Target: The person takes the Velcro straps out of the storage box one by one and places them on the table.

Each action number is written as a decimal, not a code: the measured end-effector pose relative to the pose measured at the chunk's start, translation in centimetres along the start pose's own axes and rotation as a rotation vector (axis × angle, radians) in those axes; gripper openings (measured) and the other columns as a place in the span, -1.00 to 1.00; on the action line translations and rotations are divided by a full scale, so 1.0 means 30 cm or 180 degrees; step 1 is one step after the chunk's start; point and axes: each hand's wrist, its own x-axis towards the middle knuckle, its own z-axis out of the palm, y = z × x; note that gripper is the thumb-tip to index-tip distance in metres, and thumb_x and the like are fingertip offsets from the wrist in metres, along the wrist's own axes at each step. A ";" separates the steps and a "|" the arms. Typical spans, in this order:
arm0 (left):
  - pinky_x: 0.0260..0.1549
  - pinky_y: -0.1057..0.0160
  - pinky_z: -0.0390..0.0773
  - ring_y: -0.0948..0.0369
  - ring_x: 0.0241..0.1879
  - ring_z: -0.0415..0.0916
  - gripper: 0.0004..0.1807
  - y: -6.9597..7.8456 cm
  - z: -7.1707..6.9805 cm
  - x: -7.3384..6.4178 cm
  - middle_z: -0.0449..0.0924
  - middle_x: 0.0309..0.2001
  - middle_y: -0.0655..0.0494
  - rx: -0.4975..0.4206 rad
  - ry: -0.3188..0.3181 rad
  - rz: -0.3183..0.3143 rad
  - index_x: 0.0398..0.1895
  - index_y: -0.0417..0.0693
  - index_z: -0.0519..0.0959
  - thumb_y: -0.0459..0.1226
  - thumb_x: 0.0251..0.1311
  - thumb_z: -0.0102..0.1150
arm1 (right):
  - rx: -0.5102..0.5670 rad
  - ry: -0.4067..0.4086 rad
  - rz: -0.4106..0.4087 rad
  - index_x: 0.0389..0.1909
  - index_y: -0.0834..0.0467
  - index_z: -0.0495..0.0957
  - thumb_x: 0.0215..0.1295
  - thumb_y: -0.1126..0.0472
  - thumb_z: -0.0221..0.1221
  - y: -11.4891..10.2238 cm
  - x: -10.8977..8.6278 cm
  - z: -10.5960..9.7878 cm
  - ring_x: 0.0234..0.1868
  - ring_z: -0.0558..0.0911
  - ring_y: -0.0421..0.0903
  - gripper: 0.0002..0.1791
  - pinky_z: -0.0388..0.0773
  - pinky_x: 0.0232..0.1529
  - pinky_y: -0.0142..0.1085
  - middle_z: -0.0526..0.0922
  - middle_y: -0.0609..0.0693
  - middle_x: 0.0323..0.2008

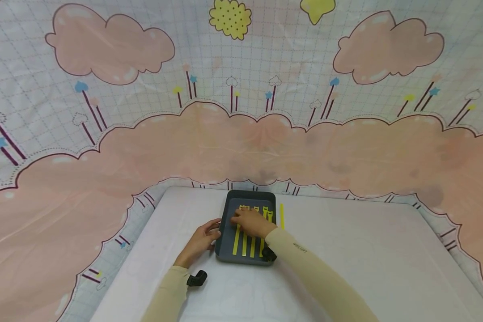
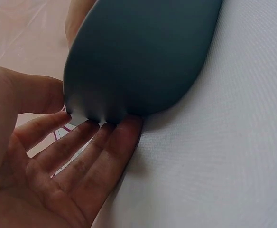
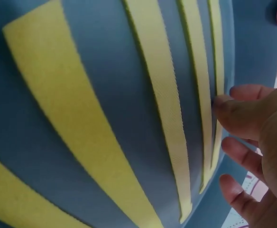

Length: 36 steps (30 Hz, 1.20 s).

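A dark grey rectangular tray (image 1: pixel 226 251) lies on the white table. Several yellow hook-and-loop cable ties (image 1: pixel 252 246) lie side by side lengthwise in it, their notched heads toward the far end. My right hand (image 1: pixel 252 222) reaches over the tray; in the right wrist view its thumb and index finger pinch the edge of the outermost cable tie (image 3: pixel 218 57), the other fingers hanging loose. At the tray's left side my left hand (image 1: pixel 200 241) rests its fingertips (image 2: pixel 129 126) on the outer wall, thumb at the rim, fingers nearly straight.
One more yellow cable tie (image 1: pixel 282 216) lies on the white table (image 1: pixel 346 250), just right of the tray. A patterned cloth (image 1: pixel 265 147) with clouds hangs behind and around the table. Dark wrist cameras (image 1: pixel 197 278) sit on both wrists.
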 end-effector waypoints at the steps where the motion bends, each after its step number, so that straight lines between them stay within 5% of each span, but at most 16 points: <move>1: -0.32 0.17 0.61 -0.05 0.21 0.51 -0.44 0.000 0.000 0.000 0.39 0.36 -0.20 -0.0003 0.0004 0.0002 0.44 0.01 0.30 -0.35 0.38 0.05 | -0.0005 0.0010 -0.0001 0.13 -0.15 0.56 0.37 0.15 0.21 0.000 0.002 0.004 0.28 0.49 -0.04 -0.67 0.46 0.23 0.09 0.55 -0.08 0.14; 20: -0.31 0.17 0.61 -0.05 0.20 0.51 -0.44 0.009 0.000 -0.003 0.39 0.36 -0.22 0.0013 -0.0008 -0.0003 0.44 -0.02 0.30 -0.37 0.39 0.04 | -0.0363 0.0158 -0.0162 0.07 -0.19 0.59 0.46 0.13 0.10 -0.034 0.011 0.016 0.20 0.50 -0.10 -0.74 0.44 0.24 0.03 0.57 -0.12 0.04; 36: -0.29 0.15 0.62 -0.08 0.22 0.49 -0.46 -0.008 -0.006 0.003 0.41 0.34 -0.22 0.0059 -0.0045 0.0047 0.43 -0.03 0.32 -0.36 0.38 0.04 | -0.0675 0.0599 -0.0282 0.02 -0.21 0.56 0.46 0.05 0.06 -0.037 -0.003 -0.013 0.08 0.49 -0.10 -0.79 0.35 -0.04 -0.17 0.56 -0.14 0.05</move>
